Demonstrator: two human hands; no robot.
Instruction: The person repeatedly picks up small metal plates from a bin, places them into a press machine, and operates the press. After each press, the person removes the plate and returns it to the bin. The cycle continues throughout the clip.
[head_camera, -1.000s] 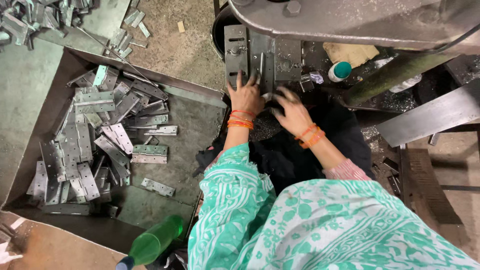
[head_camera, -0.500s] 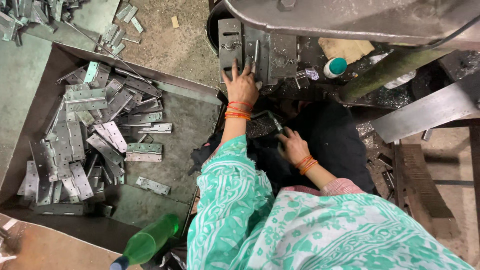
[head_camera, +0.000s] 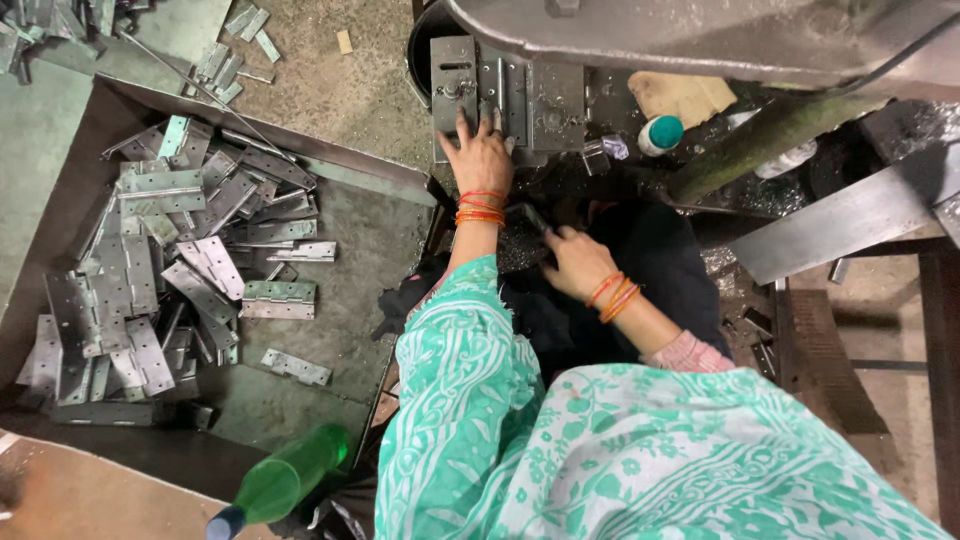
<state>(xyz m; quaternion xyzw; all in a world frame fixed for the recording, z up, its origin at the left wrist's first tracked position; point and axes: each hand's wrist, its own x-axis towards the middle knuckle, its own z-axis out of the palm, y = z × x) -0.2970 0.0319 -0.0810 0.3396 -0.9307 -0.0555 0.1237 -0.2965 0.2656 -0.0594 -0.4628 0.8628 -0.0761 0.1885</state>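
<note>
The left hand (head_camera: 480, 160) presses flat, fingers spread, on the metal plate (head_camera: 510, 95) at the machine's edge to steady it. The right hand (head_camera: 575, 262), fingers curled together, rests on her dark lap.

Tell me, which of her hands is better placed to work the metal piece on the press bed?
Probably the left hand: its fingers already rest on the metal plate. The right hand sits lower, near her lap.

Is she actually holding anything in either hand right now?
Left hand presses fingers flat on the metal die block, gripping nothing. Right hand reaches into dark parts; any hold cannot be told.
</note>
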